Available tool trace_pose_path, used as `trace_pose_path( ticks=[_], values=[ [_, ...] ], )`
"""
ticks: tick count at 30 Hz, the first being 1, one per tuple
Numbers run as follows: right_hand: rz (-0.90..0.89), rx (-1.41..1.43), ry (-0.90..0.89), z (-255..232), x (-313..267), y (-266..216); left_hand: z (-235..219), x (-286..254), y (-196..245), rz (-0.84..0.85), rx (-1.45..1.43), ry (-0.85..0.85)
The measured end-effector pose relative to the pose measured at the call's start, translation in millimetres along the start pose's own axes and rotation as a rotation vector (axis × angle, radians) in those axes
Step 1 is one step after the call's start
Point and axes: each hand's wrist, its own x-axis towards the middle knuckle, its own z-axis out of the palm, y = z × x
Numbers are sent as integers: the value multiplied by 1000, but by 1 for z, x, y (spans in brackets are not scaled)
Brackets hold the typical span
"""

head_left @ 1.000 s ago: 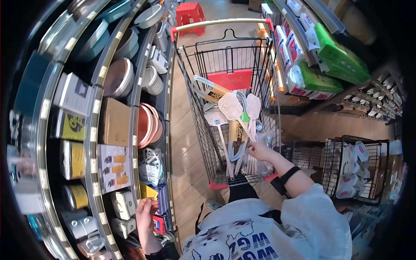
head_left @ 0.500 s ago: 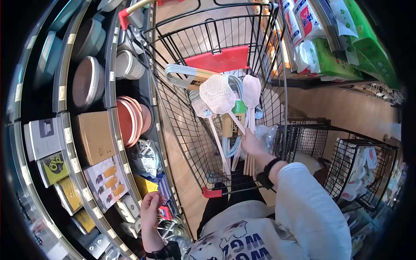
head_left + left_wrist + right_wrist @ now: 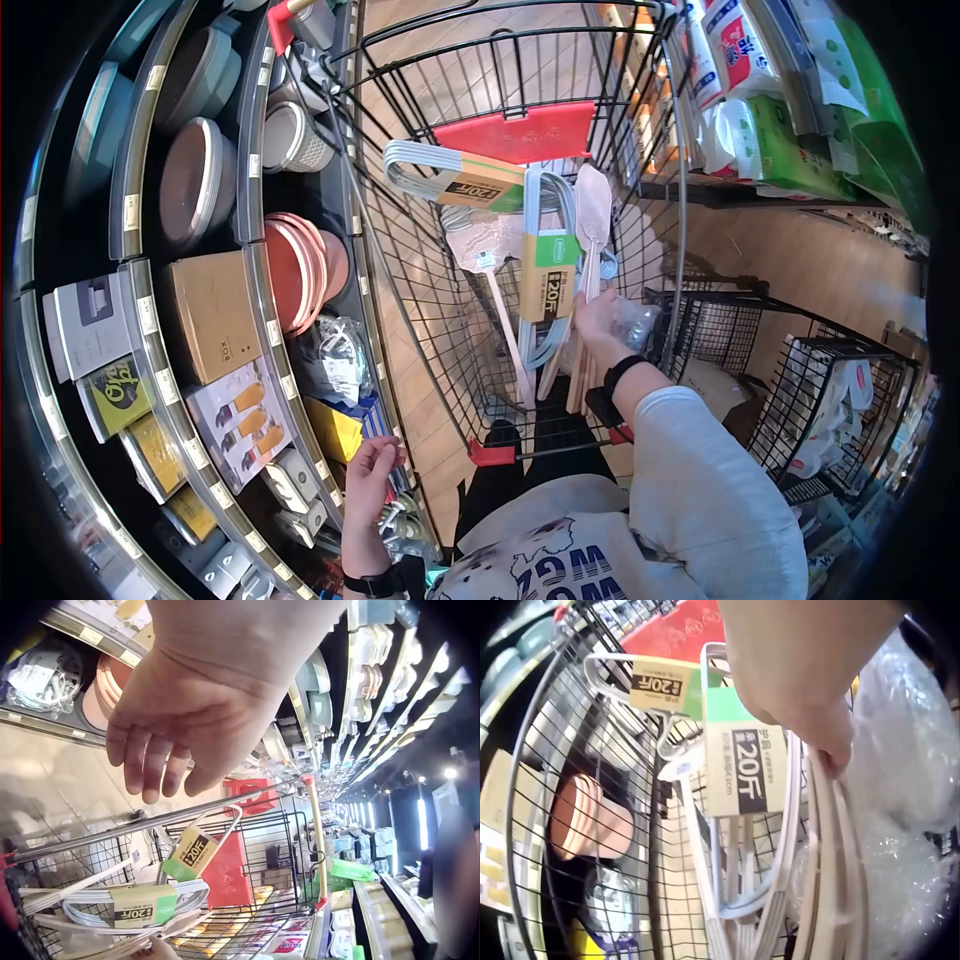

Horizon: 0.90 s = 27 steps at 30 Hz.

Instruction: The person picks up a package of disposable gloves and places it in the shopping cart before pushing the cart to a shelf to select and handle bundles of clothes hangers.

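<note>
shop aisle, right hand (image 3: 597, 318) gripping fly swatter handles (image 3: 580, 365) in cart (image 3: 420, 260), left hand (image 3: 370, 470) relaxed, empty

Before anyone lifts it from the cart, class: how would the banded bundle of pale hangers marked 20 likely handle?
The hanger bundle would probably lift as one stiff piece, since a card band wraps it. It looks light for its size: thin loops, mostly air. It leans upright against the cart beside the right hand, so a push may tip it.
</note>
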Motion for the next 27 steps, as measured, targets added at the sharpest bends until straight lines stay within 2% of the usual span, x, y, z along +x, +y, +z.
trace_pose_path(
  ticks=[1,2,4,5,7,8,10,11,13,14,16,17,18,21,22,24,25,27],
  values=[
    [-48,18,-152,-37,-12,-27,-3,-1,-3,-10,-12,14],
    [-56,15,-164,-32,-19,-27,-7,-2,-6,-15,-16,27],
    [-658,56,-239,-23,-31,-20,-11,0,-14,-58,-35,66],
    [-667,53,-245,-13,-39,-18,-10,0,-17,-69,-43,82],
    [-875,208,-739,28,-56,-10,-9,0,-24,-87,-57,89],
    [-881,205,-748,49,-65,-12,-9,0,-28,-103,-64,91],
    [-588,118,-740,84,-86,-19,-12,0,-42,-114,-92,88],
    [-590,114,-749,93,-89,-23,-12,0,-47,-116,-112,103],
    [-187,79,-878,112,-86,-32,-13,-1,-52,-138,-115,119],
    [-182,71,-887,114,-83,-35,-14,-1,-54,-150,-115,123],
    [-232,-119,-894,111,-77,-38,-15,-3,-57,-167,-114,137],
    [-386,-43,-747,109,-84,-34,-14,-4,-57,-160,-111,144],
    [-387,-47,-746,105,-86,-29,-12,-3,-58,-162,-115,142],
    [-464,87,-904,86,-96,-18,-6,3,-56,-168,-88,106],
    [-461,87,-894,76,-103,-9,-1,8,-54,-125,-90,64],
    [-554,306,-995,23,-113,-21,11,17,-44,-74,-90,11],
    [-553,308,-983,-4,-114,-29,20,22,-36,-53,-24,-15],
    [-681,305,-918,-51,-113,-43,36,30,-28,23,50,-64]
  ],
)
